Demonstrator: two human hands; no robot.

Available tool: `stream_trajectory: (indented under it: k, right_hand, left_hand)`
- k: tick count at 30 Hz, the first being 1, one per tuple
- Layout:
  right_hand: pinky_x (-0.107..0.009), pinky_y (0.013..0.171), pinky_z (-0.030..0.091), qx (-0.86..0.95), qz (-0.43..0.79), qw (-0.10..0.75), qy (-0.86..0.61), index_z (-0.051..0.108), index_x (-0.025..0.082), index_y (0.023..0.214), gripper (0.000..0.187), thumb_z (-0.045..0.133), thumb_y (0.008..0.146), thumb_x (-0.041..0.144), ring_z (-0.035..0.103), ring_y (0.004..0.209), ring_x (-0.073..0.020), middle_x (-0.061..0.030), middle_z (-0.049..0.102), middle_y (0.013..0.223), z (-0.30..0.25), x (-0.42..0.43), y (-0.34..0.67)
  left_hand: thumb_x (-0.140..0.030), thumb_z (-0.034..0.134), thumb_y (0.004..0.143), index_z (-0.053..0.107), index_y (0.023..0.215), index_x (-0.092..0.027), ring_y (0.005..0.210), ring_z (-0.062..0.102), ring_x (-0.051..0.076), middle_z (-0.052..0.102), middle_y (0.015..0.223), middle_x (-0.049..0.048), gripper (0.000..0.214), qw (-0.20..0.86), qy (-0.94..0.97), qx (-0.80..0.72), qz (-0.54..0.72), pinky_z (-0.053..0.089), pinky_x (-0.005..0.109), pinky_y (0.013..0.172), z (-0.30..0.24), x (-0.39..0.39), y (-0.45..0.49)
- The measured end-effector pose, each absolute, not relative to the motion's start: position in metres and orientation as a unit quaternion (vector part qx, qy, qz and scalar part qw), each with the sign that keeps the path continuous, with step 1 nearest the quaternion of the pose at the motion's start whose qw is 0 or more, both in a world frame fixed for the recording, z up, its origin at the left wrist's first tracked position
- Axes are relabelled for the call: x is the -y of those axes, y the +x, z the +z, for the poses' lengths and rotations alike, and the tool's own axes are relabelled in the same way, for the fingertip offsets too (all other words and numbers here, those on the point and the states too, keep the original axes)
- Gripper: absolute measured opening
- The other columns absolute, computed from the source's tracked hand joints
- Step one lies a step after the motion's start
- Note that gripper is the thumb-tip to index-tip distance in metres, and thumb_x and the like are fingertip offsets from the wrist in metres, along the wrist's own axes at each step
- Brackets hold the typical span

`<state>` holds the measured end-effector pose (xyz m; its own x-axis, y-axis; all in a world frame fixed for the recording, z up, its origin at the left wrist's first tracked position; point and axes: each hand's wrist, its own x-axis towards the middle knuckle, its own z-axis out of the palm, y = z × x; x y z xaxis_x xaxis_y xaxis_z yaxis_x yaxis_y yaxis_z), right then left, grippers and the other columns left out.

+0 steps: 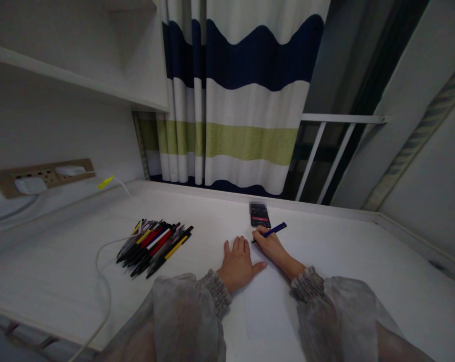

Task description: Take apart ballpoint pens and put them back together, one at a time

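Pen (277,229): dk blue, slim, slanted; R hand (269,246) gripping it, L hand (237,267) flat.

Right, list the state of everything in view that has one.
Left hand: open, palm down
Right hand: closed on the blue pen
Blue pen: held at a slant
Loose pens: heaped together
Paper: lying flat
Phone: screen lit
Curtain: hanging in folds
Plugs: plugged in

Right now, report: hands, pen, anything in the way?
Right hand: grip on blue pen, tip down. Left hand: flat, thumb over white paper. Smartphone close beyond, not blocking the pen.
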<state>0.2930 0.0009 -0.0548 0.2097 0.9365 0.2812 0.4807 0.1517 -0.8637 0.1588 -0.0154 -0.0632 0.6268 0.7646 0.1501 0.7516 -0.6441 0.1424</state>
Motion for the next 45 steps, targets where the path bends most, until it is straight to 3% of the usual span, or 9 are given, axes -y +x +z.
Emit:
stream_trajectory:
  k: [15,29,33,37,45]
  right_hand:
    - [-0.024,0.048,0.027,0.609,0.185,0.485,-0.600,0.034,0.021,0.045,0.022,0.043,0.065,0.021,0.034,0.048,-0.0101,0.0050,0.036,0.044,-0.0516,-0.0027,0.2924]
    - [-0.023,0.046,0.026,0.594,0.228,0.514,-0.575,0.034,0.021,0.042,0.024,0.047,0.062,0.018,0.033,0.047,-0.0091,0.0059,0.034,0.043,-0.0526,-0.0033,0.2934]
    - [-0.021,0.040,0.026,0.565,0.283,0.527,-0.569,0.040,0.020,0.046,0.022,0.049,0.065,0.024,0.035,0.040,-0.0078,0.0069,0.038,0.039,-0.0544,-0.0012,0.2942]
    - [-0.021,0.030,0.019,0.503,0.329,0.559,-0.570,0.042,0.022,0.052,0.022,0.045,0.070,0.034,0.028,0.027,-0.0073,0.0093,0.033,0.028,-0.0562,-0.0013,0.2958]
    - [-0.020,0.027,0.019,0.412,0.376,0.615,-0.558,0.043,0.020,0.043,0.038,0.045,0.070,0.048,0.029,0.023,-0.0066,0.0060,0.032,0.024,-0.0466,0.0017,0.3001]
  left_hand:
    - [-0.062,0.013,0.081,0.029,0.130,-0.002,0.127,0.020,0.031,0.028,0.136,0.0208,0.079,0.037,0.903,-0.417,0.097,0.015,0.054,0.100,-0.0647,0.0139,0.1597]
    - [-0.063,0.009,0.080,0.028,0.130,-0.001,0.126,0.021,0.031,0.029,0.135,0.0213,0.082,0.028,0.905,-0.413,0.096,0.016,0.053,0.100,-0.0662,0.0130,0.1595]
    - [-0.063,0.011,0.080,0.027,0.131,-0.001,0.127,0.020,0.032,0.028,0.136,0.0213,0.081,0.031,0.904,-0.417,0.087,0.015,0.053,0.100,-0.0634,0.0140,0.1593]
    - [-0.062,0.013,0.081,0.027,0.131,-0.002,0.127,0.019,0.031,0.026,0.137,0.0208,0.080,0.035,0.904,-0.420,0.077,0.015,0.052,0.100,-0.0596,0.0153,0.1590]
    - [-0.060,0.015,0.082,0.028,0.130,-0.002,0.127,0.020,0.031,0.026,0.137,0.0207,0.077,0.037,0.904,-0.419,0.075,0.016,0.052,0.100,-0.0580,0.0158,0.1582]
